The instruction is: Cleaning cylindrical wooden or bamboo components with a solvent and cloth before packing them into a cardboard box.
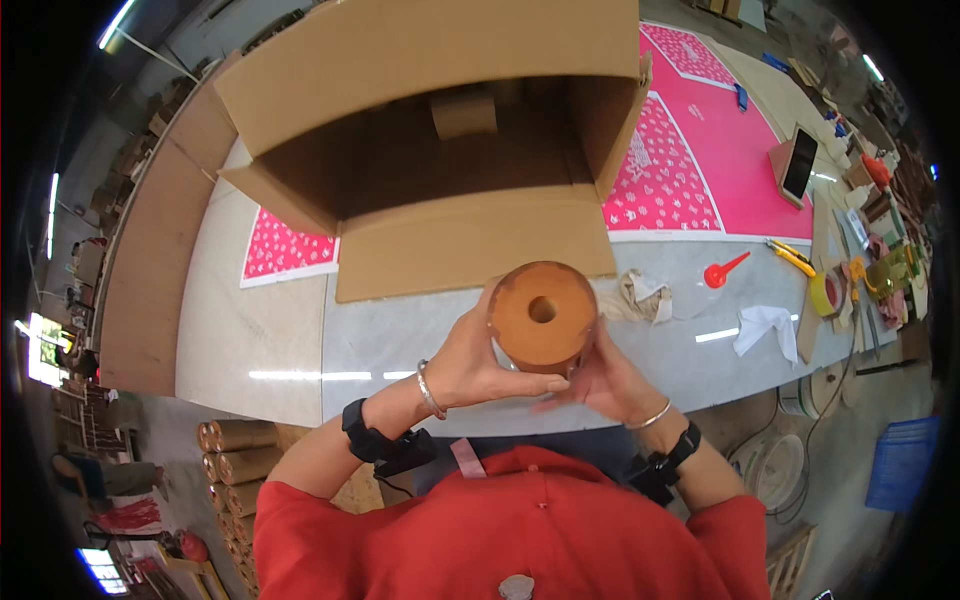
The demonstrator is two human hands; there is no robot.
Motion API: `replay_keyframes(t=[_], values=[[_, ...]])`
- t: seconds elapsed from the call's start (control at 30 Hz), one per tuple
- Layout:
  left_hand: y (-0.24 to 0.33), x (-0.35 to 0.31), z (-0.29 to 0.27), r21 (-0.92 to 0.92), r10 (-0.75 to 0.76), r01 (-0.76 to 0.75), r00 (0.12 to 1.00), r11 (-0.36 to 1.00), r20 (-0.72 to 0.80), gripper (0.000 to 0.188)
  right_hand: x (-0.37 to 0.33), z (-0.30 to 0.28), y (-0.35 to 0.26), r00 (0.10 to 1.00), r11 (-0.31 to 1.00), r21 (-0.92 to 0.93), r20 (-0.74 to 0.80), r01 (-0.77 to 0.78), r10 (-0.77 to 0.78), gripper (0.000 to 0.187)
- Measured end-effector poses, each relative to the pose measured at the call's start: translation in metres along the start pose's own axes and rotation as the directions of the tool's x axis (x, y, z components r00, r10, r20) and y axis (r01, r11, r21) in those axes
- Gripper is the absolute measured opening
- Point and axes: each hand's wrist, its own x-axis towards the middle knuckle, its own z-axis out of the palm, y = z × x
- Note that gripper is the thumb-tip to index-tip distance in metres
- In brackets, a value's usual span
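Note:
An orange-brown cylinder (pixel 525 345) with a round hole in the middle of its end face is held up in front of my chest, that face turned upward. My left hand (pixel 475 355) wraps its left side, the thumb stretched along the near edge. On the other side, my right hand (pixel 608 385) grips the cylinder from the right and below; part of its fingers is hidden and slightly blurred. Just beyond stands a large cardboard box (pixel 430 35), its opening toward me and one flap (pixel 470 245) lying on the table. A small tan cardboard-like piece (pixel 465 115) shows inside.
Pink patterned sheets (pixel 665 175) lie on the grey table (pixel 420 400) around the box. To the right are a crumpled cloth (pixel 640 297), a red funnel-like piece (pixel 725 268), a yellow cutter (pixel 792 258), white cloth (pixel 768 332), tape roll (pixel 827 293) and a propped phone (pixel 799 165).

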Motion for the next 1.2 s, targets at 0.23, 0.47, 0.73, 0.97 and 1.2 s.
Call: replay_keyframes(t=[0.23, 0.47, 0.73, 0.97, 1.2], values=[[0.01, 0.049, -0.001, 0.157, 0.019, -0.074, 0.946, 0.985, 0.324, 0.098, -0.002, -0.034, -0.005, 0.957, 0.912, 0.409, 0.26, 0.01, -0.127, 0.063], [-0.05, 0.148, -0.121, 0.442, -0.154, 0.238, 0.964, 0.865, -0.216, 0.085, -0.027, -0.068, -0.013, 0.99, 0.915, 0.385, 0.01, 0.125, -0.139, 0.065], [-0.161, 0.225, -0.194, 0.21, -0.177, 0.325, 0.838, 0.922, -0.516, 0.062, -0.023, -0.069, -0.026, 0.987, 0.962, 0.268, -0.161, 0.057, -0.014, 0.084], [-0.215, 0.206, -0.216, -0.168, -0.206, 0.127, 0.746, 0.978, -0.633, 0.031, -0.025, -0.08, -0.013, 0.986, 0.996, 0.081, -0.166, 0.022, -0.008, 0.083], [-0.108, 0.083, -0.153, -0.483, -0.342, 0.125, 0.853, 0.867, -0.393, 0.01, -0.03, -0.07, -0.011, 0.932, 0.975, 0.024, -0.302, 0.219, -0.202, 0.084]])
